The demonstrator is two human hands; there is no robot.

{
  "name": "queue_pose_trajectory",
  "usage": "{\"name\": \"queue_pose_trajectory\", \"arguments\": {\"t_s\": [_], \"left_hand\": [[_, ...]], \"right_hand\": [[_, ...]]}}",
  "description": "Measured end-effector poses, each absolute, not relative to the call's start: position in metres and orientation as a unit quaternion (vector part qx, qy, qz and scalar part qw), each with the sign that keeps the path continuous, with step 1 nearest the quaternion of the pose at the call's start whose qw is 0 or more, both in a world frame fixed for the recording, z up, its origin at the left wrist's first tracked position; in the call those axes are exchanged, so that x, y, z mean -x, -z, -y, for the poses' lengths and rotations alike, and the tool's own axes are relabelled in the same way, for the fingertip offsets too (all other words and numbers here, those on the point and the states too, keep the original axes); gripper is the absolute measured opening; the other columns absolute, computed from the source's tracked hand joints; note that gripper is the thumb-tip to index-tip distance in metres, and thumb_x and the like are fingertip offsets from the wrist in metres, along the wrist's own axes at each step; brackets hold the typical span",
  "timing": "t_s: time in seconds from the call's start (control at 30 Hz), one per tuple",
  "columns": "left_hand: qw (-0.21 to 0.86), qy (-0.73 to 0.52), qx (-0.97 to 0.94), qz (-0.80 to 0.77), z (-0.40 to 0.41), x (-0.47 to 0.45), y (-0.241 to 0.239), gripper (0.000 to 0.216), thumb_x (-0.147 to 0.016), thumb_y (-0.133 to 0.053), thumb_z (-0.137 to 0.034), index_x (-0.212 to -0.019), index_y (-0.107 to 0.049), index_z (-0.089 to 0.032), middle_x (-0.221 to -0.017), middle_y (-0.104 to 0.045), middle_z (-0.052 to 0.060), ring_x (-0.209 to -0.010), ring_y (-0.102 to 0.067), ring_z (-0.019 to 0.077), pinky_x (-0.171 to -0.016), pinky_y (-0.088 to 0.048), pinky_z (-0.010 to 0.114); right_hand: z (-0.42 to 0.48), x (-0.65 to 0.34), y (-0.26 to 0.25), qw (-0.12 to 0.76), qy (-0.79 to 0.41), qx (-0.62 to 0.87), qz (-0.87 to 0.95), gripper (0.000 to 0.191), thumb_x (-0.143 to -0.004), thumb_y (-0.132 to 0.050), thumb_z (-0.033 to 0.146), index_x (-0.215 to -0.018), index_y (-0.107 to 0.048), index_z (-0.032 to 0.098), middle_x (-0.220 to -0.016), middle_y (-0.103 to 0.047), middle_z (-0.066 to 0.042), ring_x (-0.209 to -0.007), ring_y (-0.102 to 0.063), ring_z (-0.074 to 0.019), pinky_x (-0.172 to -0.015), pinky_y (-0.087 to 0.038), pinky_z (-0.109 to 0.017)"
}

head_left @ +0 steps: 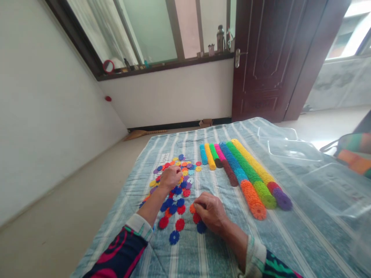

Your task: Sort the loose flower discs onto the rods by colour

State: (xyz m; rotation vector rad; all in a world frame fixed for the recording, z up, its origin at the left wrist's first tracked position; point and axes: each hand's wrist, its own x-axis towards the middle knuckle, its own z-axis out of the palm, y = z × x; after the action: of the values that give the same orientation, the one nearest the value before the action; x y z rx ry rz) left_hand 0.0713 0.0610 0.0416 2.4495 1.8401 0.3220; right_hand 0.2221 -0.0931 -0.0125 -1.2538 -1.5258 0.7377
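Note:
Loose flower-shaped plastic discs in blue, red, purple, orange and yellow lie scattered on a striped cloth. My left hand rests on the far part of the pile, fingers curled down over discs there. My right hand sits nearer me with its fingers pinched on an orange disc; a red disc and a blue disc lie by its knuckles. Several long rods of stacked discs lie side by side to the right of both hands.
Clear plastic trays stand at the right of the cloth. Beyond the table are a white wall, a window sill with bottles and a dark wooden door. A colourful chair shows at the far right.

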Motion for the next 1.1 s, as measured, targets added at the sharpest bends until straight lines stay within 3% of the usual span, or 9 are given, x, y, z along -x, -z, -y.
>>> {"name": "queue_pose_trajectory", "arguments": {"t_s": [0.27, 0.7, 0.9, 1.1], "left_hand": [[0.005, -0.043, -0.791, -0.61, -0.064, -0.084, -0.041, 0.017, -0.08, -0.056, -0.026, -0.076, -0.071, -0.018, -0.084, -0.071, 0.005, -0.082, -0.063, 0.019, -0.066, -0.039, 0.026], [0.071, -0.067, -0.785, -0.612, -0.077, -0.082, -0.038, 0.011, -0.071, -0.063, -0.027, -0.07, -0.07, -0.018, -0.075, -0.071, 0.003, -0.073, -0.063, 0.0178, -0.06, -0.038, 0.024], [0.139, -0.127, -0.773, -0.605, -0.084, -0.076, -0.036, 0.007, -0.062, -0.063, -0.02, -0.056, -0.062, -0.017, -0.059, -0.063, 0.0, -0.06, -0.057, 0.0144, -0.055, -0.036, 0.023], [0.219, -0.254, -0.752, -0.567, -0.078, -0.077, -0.04, 0.012, -0.061, -0.063, -0.026, -0.055, -0.061, -0.017, -0.054, -0.058, -0.004, -0.055, -0.052, 0.0116, -0.055, -0.038, 0.022]], "right_hand": [[0.094, -0.223, 0.01, 0.485, -0.299, 0.524, 0.633, 0.024, -0.077, -0.058, 0.002, -0.062, -0.068, 0.017, -0.068, -0.058, 0.001, -0.065, -0.056, -0.0105, -0.062, -0.039, -0.021], [0.094, -0.224, 0.008, 0.481, -0.297, 0.523, 0.638, 0.025, -0.077, -0.059, 0.0, -0.061, -0.068, 0.016, -0.067, -0.059, 0.001, -0.063, -0.055, -0.0097, -0.06, -0.037, -0.021], [0.093, -0.223, 0.008, 0.478, -0.291, 0.528, 0.639, 0.024, -0.077, -0.06, 0.0, -0.061, -0.069, 0.016, -0.067, -0.059, 0.001, -0.064, -0.055, -0.0101, -0.061, -0.037, -0.021], [0.092, -0.223, 0.009, 0.478, -0.283, 0.535, 0.636, 0.022, -0.077, -0.06, 0.002, -0.063, -0.07, 0.017, -0.068, -0.06, 0.001, -0.065, -0.056, -0.0107, -0.061, -0.037, -0.021]]}}
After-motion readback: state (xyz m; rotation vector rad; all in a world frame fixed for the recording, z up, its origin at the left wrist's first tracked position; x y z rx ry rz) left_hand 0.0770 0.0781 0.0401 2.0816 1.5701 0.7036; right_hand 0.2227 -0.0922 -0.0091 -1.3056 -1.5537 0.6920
